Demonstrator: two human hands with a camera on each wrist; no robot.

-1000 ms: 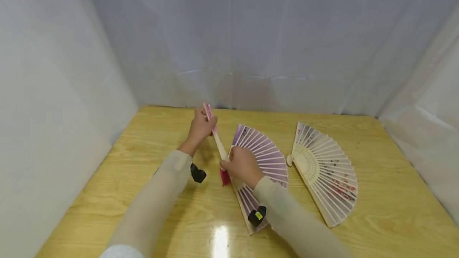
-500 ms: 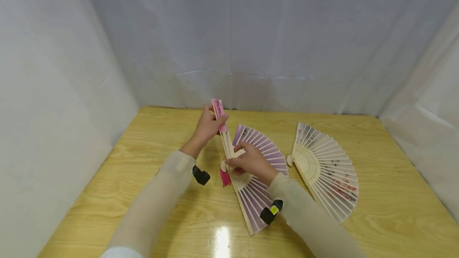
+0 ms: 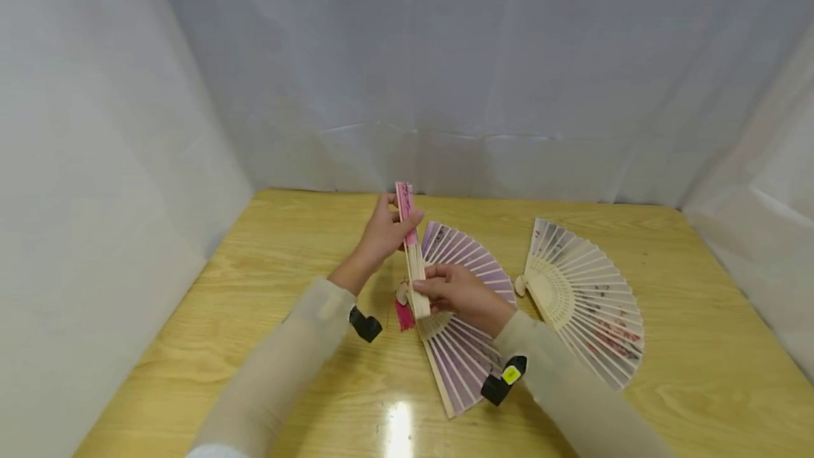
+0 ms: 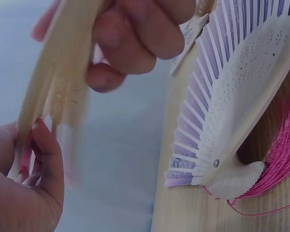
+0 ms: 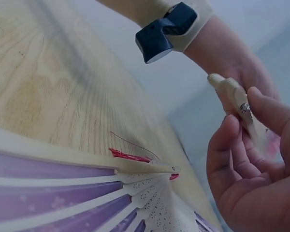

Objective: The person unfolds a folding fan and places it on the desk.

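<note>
A pink folding fan (image 3: 415,260), nearly folded, is held up above the table and slightly tilted. My left hand (image 3: 384,226) grips its pink upper end, thumb across the front. At the bare wooden lower end, my right hand (image 3: 461,295) pinches the slats near the metal rivet seen in the right wrist view. In the left wrist view the slats (image 4: 58,72) are slightly spread and blurred. Beneath the hands lies a spread purple folding fan (image 3: 454,366), partly hidden by my right hand. Its magenta tassel (image 4: 285,150) lies at the pivot with a pale ribbed, shell-like piece (image 4: 237,181).
A spread white-grey folding fan (image 3: 581,302) with red and dark printing lies to the right on the wooden table (image 3: 254,345). A pale sheet wall (image 3: 413,76) stands behind the table, with more sheeting at both sides. Each wrist wears a black camera (image 3: 365,324).
Both hands have moved right with the pink fan, and it now stands more upright. The fan has turned, showing its slat edges. The fans on the table stay in place.
</note>
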